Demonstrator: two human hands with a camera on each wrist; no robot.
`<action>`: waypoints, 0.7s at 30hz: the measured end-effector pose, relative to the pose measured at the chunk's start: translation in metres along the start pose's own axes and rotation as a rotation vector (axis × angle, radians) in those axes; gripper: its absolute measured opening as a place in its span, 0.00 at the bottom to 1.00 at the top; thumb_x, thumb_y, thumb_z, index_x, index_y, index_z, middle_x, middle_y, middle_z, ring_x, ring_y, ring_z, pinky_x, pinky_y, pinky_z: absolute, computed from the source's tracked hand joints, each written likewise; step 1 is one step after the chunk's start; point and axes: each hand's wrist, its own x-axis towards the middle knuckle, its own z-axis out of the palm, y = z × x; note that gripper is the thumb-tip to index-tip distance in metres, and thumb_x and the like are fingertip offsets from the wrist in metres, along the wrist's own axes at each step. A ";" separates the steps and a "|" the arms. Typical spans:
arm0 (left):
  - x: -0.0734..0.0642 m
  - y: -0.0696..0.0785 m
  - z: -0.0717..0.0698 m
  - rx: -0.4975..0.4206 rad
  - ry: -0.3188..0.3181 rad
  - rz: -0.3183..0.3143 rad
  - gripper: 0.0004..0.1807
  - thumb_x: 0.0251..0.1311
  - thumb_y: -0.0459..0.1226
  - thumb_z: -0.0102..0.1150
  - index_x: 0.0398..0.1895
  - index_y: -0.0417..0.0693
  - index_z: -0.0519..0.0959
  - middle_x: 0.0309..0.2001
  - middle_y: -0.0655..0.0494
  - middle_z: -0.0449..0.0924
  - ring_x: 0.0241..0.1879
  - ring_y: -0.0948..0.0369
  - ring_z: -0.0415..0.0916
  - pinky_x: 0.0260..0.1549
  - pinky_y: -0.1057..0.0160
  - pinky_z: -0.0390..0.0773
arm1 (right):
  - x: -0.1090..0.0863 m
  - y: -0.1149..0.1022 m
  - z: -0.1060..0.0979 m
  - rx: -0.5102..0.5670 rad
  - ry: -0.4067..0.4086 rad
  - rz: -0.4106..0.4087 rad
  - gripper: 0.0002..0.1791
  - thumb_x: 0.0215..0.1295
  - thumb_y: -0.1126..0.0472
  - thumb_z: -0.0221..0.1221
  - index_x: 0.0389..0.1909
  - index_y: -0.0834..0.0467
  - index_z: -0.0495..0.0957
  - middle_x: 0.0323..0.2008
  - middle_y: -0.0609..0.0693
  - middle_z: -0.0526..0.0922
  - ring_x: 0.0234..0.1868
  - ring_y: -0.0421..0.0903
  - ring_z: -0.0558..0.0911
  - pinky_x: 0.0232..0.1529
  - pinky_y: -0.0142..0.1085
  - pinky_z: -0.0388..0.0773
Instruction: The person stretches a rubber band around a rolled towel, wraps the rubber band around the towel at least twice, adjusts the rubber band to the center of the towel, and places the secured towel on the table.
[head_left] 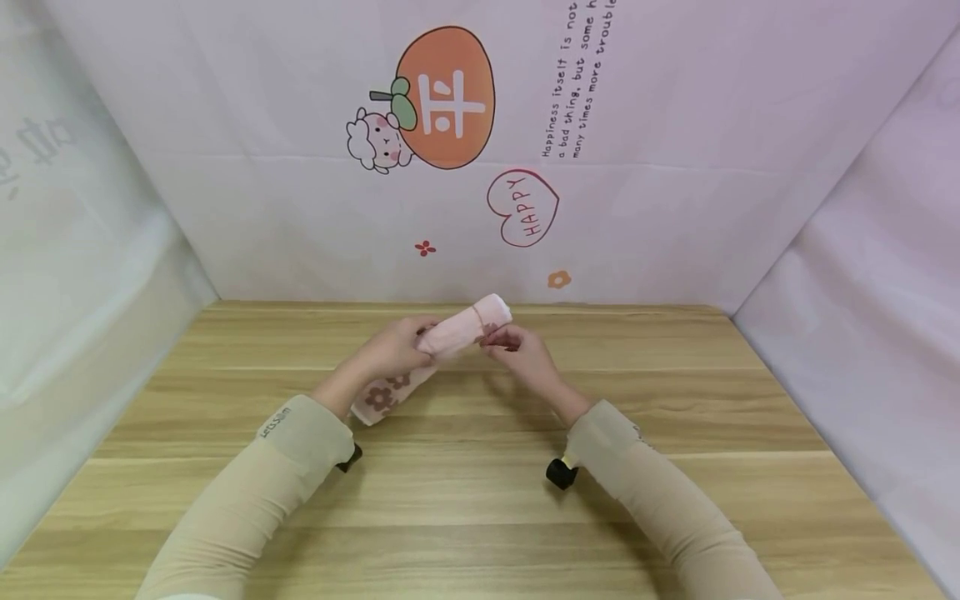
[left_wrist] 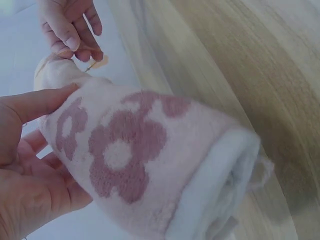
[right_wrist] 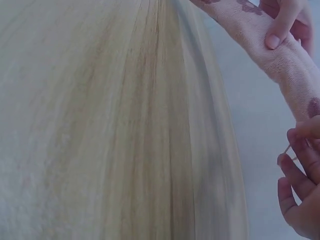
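A pink towel (head_left: 452, 333) with darker flowers is rolled into a tube and tilted over the table, its far end higher in the head view. My left hand (head_left: 401, 347) grips the roll around its middle, the thumb (left_wrist: 50, 102) lying along the cloth in the left wrist view. Around the roll near its far end runs a thin tan rubber band (head_left: 477, 317), which cinches the cloth there. My right hand (head_left: 527, 360) pinches part of this band beside the roll; in the right wrist view, the band (right_wrist: 287, 149) shows between the fingertips.
A wood-grain table (head_left: 450, 517) lies beneath both hands. White printed cloth (head_left: 300, 225) stands as a wall behind it, with further cloth walls at left (head_left: 90, 275) and right (head_left: 862, 275). A small black device (head_left: 561, 473) hangs under the right cuff.
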 end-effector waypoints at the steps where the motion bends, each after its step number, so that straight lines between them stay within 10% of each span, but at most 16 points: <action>1: 0.000 0.000 0.000 -0.009 -0.001 0.004 0.32 0.60 0.28 0.66 0.70 0.37 0.72 0.62 0.38 0.77 0.58 0.45 0.76 0.58 0.46 0.75 | 0.000 0.000 0.000 0.012 -0.004 -0.005 0.06 0.66 0.73 0.64 0.41 0.72 0.81 0.45 0.60 0.88 0.47 0.53 0.86 0.47 0.32 0.80; 11: 0.000 0.002 0.000 -0.021 0.005 -0.004 0.32 0.61 0.26 0.64 0.70 0.38 0.71 0.63 0.37 0.76 0.61 0.43 0.75 0.60 0.45 0.74 | -0.007 0.000 0.004 0.117 -0.113 -0.127 0.06 0.70 0.72 0.62 0.41 0.73 0.80 0.42 0.66 0.85 0.38 0.42 0.85 0.48 0.53 0.82; 21: 0.001 -0.003 0.003 0.073 0.032 0.003 0.29 0.59 0.23 0.64 0.66 0.42 0.78 0.63 0.42 0.78 0.61 0.45 0.75 0.62 0.44 0.72 | -0.010 -0.007 0.009 0.097 -0.058 -0.172 0.06 0.73 0.69 0.60 0.44 0.69 0.81 0.36 0.65 0.86 0.36 0.51 0.85 0.44 0.53 0.83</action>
